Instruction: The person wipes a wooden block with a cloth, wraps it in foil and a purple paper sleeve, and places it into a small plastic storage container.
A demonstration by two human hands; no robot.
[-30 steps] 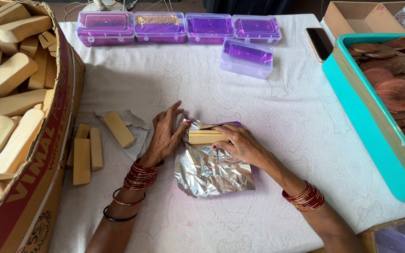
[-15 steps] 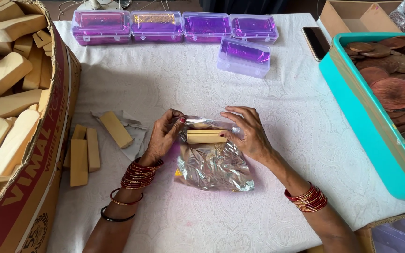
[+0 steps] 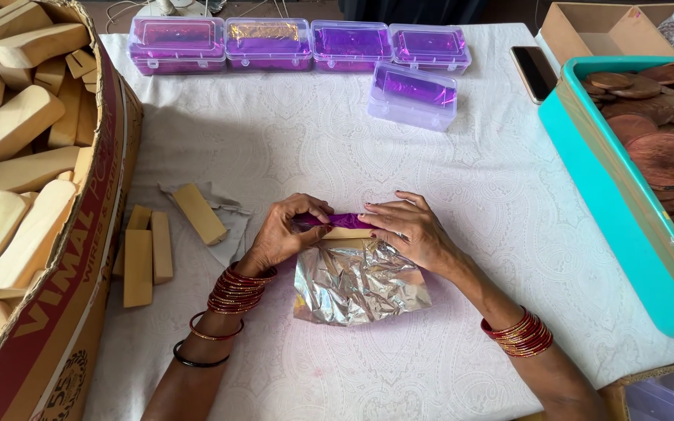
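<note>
A small wooden block [image 3: 346,232] lies at the far edge of a crinkled foil sheet [image 3: 356,282], silver on top and purple underneath. The sheet's purple edge [image 3: 337,221] is folded over the block. My left hand [image 3: 284,232] pinches that folded edge at the block's left end. My right hand [image 3: 407,228] presses fingers on the foil over the block's right end. Both wrists wear red bangles. All of this rests on a white patterned tablecloth [image 3: 337,148].
A big cardboard box [image 3: 72,281] of wooden blocks stands at left. Loose wooden blocks [image 3: 142,253] and one on a foil scrap [image 3: 199,213] lie beside it. Purple plastic cases [image 3: 306,43] line the far edge. A teal tray [image 3: 602,195] of brown discs and a phone [image 3: 533,72] are right.
The foil's purple edge has been drawn up and over the wooden block, which was bare on top before. Both hands shifted onto that fold.
</note>
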